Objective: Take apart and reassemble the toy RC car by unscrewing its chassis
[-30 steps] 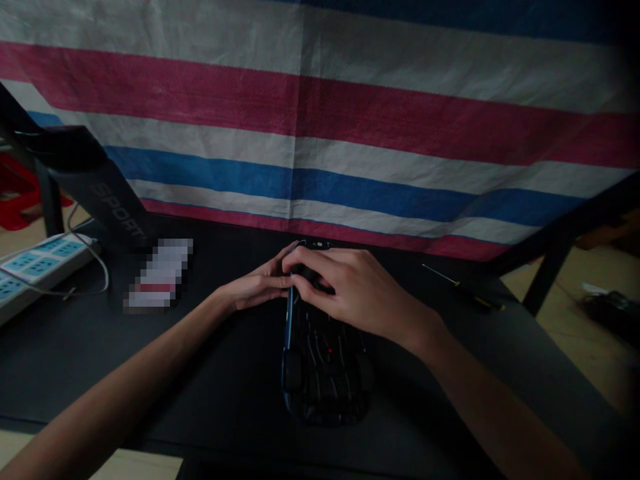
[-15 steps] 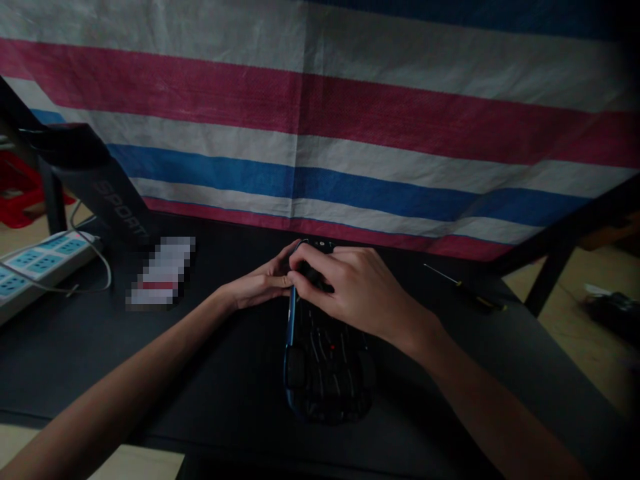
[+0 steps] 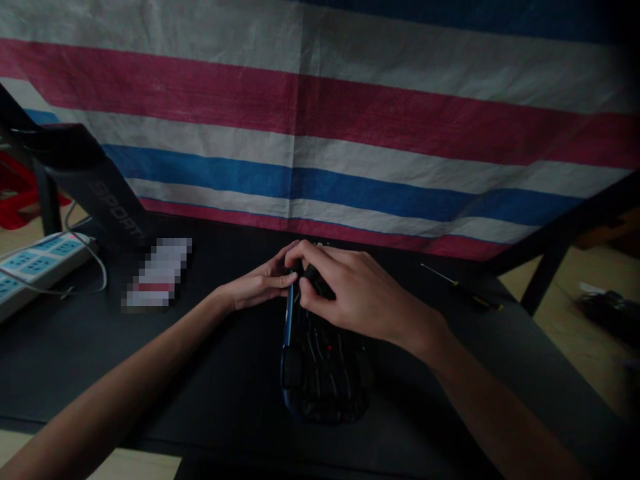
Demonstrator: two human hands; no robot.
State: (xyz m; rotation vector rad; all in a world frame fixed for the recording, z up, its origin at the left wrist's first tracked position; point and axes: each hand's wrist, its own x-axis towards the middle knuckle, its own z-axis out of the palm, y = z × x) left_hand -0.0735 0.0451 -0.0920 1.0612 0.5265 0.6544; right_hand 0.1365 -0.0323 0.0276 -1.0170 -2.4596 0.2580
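Note:
A blue and black toy car (image 3: 320,367) lies upside down on the black table (image 3: 200,373), its dark underside facing up. My left hand (image 3: 260,283) is closed against the car's far left edge, fingers on the blue body. My right hand (image 3: 350,290) reaches over the far end of the car, thumb and forefinger pinched on a small dark part near a front wheel. What the pinch holds is too dark to name. Both hands meet at the car's far end.
A striped red, white and blue tarp (image 3: 350,133) hangs behind the table. A power strip (image 3: 35,263) with cables lies at the left, beside a black bag (image 3: 100,193) and a blurred card (image 3: 157,273). A thin screwdriver (image 3: 460,287) rests at the right.
My right forefinger has curled up and back over the car's far end, tightening the pinch. The left hand and the car have hardly moved.

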